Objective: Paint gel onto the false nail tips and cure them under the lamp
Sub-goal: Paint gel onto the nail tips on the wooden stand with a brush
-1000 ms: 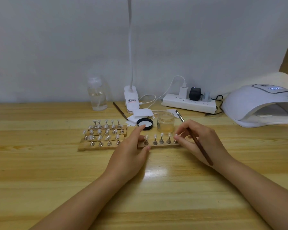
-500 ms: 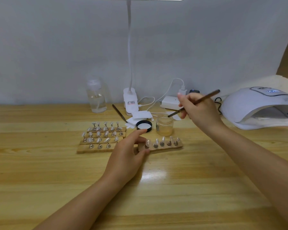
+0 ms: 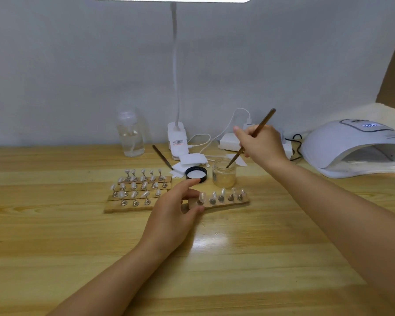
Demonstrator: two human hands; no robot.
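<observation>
the right hand is pinching a brown brush between thumb and fingers, its tip dipping into the open glass gel jar on the wooden table. the left hand is gripping the left end of the wooden strip, thumb and curled fingers closing on it. five false nail tips are standing on this strip, just in front of the jar. the white curing lamp is sitting at far right.
</observation>
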